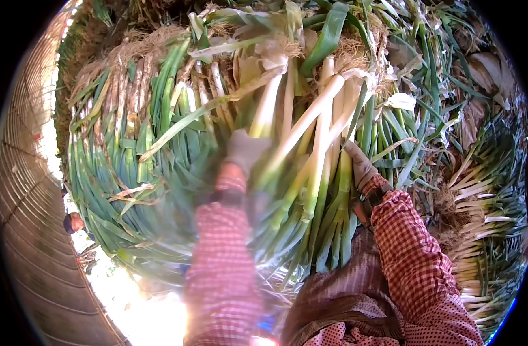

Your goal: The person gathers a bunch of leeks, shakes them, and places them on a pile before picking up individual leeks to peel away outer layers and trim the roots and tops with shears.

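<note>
My left hand (246, 151), in a pale glove and smeared by motion, closes around the white shaft of a leek (270, 104). That leek's roots point away from me. My right hand (359, 164), also gloved, grips the right side of a loose bunch of peeled leeks (320, 161), with part of its fingers hidden by the stalks. The bunch has clean white shafts, and its green leaves hang toward my lap. Left of my hands lies a row of unpeeled leeks (121, 109) with brown, dirty stems and roots.
Several cleaned leeks (474, 230) are stacked at the right, white ends inward. Dry peelings (483, 75) and loose leaves lie at the upper right. A curved ribbed wall (30, 190) runs down the left side. Bright light comes through below it.
</note>
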`<state>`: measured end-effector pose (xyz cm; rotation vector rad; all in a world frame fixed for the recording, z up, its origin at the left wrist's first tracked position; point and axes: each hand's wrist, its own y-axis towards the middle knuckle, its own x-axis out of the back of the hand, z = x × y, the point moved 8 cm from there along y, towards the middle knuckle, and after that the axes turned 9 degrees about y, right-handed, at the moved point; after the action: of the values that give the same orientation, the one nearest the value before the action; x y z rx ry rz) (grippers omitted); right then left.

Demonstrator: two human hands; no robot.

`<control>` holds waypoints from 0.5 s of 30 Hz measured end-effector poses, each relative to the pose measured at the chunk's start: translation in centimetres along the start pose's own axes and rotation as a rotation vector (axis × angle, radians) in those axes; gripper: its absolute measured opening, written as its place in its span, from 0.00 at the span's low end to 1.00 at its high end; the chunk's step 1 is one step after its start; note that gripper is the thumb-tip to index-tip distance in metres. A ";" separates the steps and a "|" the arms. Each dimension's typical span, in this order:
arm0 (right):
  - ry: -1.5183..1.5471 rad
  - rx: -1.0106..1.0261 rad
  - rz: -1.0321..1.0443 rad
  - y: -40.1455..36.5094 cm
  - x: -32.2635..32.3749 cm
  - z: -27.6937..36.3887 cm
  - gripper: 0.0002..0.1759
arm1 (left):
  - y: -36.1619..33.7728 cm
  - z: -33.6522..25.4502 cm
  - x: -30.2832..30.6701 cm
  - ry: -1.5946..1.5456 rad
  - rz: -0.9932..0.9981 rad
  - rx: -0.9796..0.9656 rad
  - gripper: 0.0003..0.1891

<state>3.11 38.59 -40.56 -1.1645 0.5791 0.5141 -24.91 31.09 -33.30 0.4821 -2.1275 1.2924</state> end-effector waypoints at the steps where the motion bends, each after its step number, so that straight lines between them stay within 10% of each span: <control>1: -0.014 0.006 0.014 0.0 -0.1 0.0 0.32 | 0.6 0.9 -0.4 -0.039 0.020 0.003 0.22; 15: 0.110 -0.005 -0.059 0.4 0.4 -0.5 0.28 | -1.7 -0.6 -0.2 -0.068 0.262 0.185 0.34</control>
<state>3.07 38.28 -41.20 -1.2164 0.6365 0.4030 -23.62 30.80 -32.09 0.3342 -2.1926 1.6513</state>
